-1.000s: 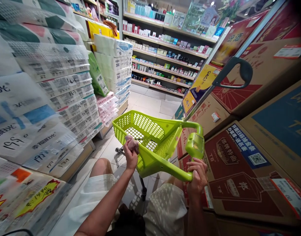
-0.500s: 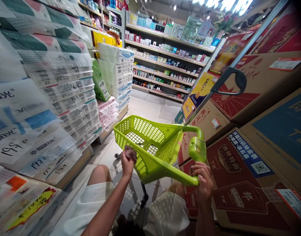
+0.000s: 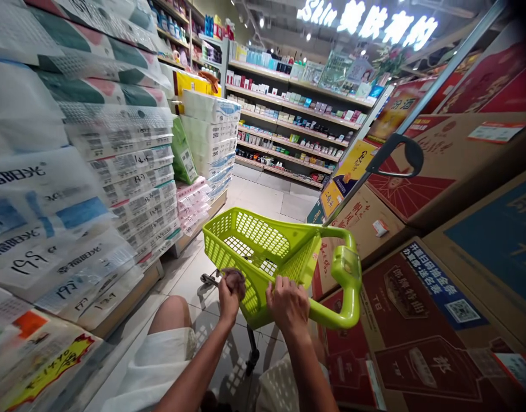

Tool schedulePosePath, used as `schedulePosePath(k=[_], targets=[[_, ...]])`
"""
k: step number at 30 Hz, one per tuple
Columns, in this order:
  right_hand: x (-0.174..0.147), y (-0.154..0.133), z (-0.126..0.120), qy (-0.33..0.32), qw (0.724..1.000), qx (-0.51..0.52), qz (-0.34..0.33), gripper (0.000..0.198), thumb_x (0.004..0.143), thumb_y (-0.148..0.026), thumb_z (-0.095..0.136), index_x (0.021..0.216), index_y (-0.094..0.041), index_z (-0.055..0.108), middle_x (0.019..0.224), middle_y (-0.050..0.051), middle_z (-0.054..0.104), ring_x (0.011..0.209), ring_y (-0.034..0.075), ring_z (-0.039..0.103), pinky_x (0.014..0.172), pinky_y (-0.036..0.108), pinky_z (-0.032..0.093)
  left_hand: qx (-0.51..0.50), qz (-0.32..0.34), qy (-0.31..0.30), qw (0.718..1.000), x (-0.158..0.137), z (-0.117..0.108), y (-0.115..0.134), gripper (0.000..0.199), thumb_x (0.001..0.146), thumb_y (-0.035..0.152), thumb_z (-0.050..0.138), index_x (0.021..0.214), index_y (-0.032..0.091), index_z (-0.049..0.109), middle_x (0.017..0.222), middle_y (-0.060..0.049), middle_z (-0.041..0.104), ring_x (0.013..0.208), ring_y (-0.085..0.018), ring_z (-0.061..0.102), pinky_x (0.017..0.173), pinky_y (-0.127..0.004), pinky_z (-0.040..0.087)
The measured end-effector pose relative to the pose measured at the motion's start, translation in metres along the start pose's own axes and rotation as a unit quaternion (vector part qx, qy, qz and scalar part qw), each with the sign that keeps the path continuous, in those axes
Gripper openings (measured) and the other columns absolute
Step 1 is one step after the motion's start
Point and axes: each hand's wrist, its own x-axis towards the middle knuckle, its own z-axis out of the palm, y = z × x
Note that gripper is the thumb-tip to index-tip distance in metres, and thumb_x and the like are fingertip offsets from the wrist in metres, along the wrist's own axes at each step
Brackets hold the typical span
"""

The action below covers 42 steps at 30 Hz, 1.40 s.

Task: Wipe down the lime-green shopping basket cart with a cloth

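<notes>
A green plastic shopping cart basket (image 3: 305, 232) with slotted walls stands in front of me on a wheeled frame, nothing large inside it. My left hand (image 3: 228, 302) is closed on a crumpled brownish cloth (image 3: 234, 281), which is against or very near the outer side of the near wall. Over the near rim, close to the handle end, my right hand (image 3: 289, 303) has its fingers curled and pressed together; their tips are partly hidden. The cart's looped green handle (image 3: 346, 292) is free of both hands.
Stacked packs of paper tissue (image 3: 134, 177) rise on the left. Cardboard cartons (image 3: 417, 320) are piled on the right, close to the handle. A metal pole with a grey grip (image 3: 395, 157) slants past them. Ahead, tiled floor (image 3: 267, 189) leads to shelves of boxed goods (image 3: 288, 106).
My right hand has left the cart handle and moved left onto the near rim. My left hand with the cloth has shifted slightly right and down in view. The view has tilted up a little.
</notes>
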Motion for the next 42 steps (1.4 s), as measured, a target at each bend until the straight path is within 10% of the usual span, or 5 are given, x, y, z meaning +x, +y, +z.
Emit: schedulePosePath(k=[12, 19, 25, 29, 42], targets=[[-0.022, 0.033, 0.012, 0.096, 0.992, -0.034, -0.074, 0.016, 0.09, -0.023, 0.054, 0.075, -0.02, 0.057, 0.07, 0.004, 0.06, 0.069, 0.019, 0.053, 0.07, 0.035, 0.03, 0.05, 0.054, 0.014, 0.997, 0.007, -0.011, -0.004, 0.029, 0.08, 0.023, 0.061, 0.108, 0.021, 0.057, 0.105, -0.008, 0.063, 0.1, -0.023, 0.062, 0.096, -0.045, 0.053], [-0.018, 0.039, -0.006, 0.008, 0.999, 0.019, -0.027, 0.017, 0.094, -0.02, 0.051, 0.08, -0.021, 0.06, 0.077, 0.004, 0.066, 0.075, 0.02, 0.058, 0.08, 0.035, 0.035, 0.074, 0.152, 0.098, 0.981, 0.014, -0.001, 0.048, 0.04, 0.087, 0.024, 0.059, 0.127, 0.022, 0.055, 0.126, -0.013, 0.055, 0.122, -0.026, 0.056, 0.111, -0.045, 0.044], [0.004, -0.005, 0.005, -0.064, 0.99, 0.11, -0.066, 0.025, 0.09, -0.02, 0.053, 0.113, -0.019, 0.063, 0.102, 0.008, 0.071, 0.096, 0.024, 0.062, 0.101, 0.04, 0.037, 0.082, 0.136, 0.012, 0.987, -0.017, -0.003, 0.017, 0.036, 0.088, 0.021, 0.056, 0.124, 0.02, 0.056, 0.117, -0.013, 0.057, 0.114, -0.027, 0.058, 0.105, -0.048, 0.048], [0.006, -0.005, 0.019, -0.083, 0.984, 0.132, -0.08, 0.042, 0.086, -0.018, 0.053, 0.127, -0.015, 0.059, 0.111, 0.01, 0.069, 0.102, 0.025, 0.061, 0.094, 0.036, 0.041, 0.082, 0.154, 0.113, 0.978, 0.017, -0.018, 0.029, 0.036, 0.09, 0.03, 0.058, 0.124, 0.02, 0.056, 0.119, -0.014, 0.056, 0.118, -0.028, 0.056, 0.108, -0.049, 0.045], [-0.01, 0.012, 0.035, -0.042, 0.988, 0.131, -0.07, 0.041, 0.083, -0.016, 0.054, 0.124, -0.017, 0.061, 0.11, 0.008, 0.07, 0.102, 0.021, 0.063, 0.096, 0.033, 0.036, 0.146, 0.218, 0.114, 0.958, 0.051, -0.031, 0.029, 0.042, 0.077, 0.006, 0.049, 0.115, 0.019, 0.06, 0.128, -0.016, 0.056, 0.13, -0.03, 0.05, 0.115, -0.053, 0.038]])
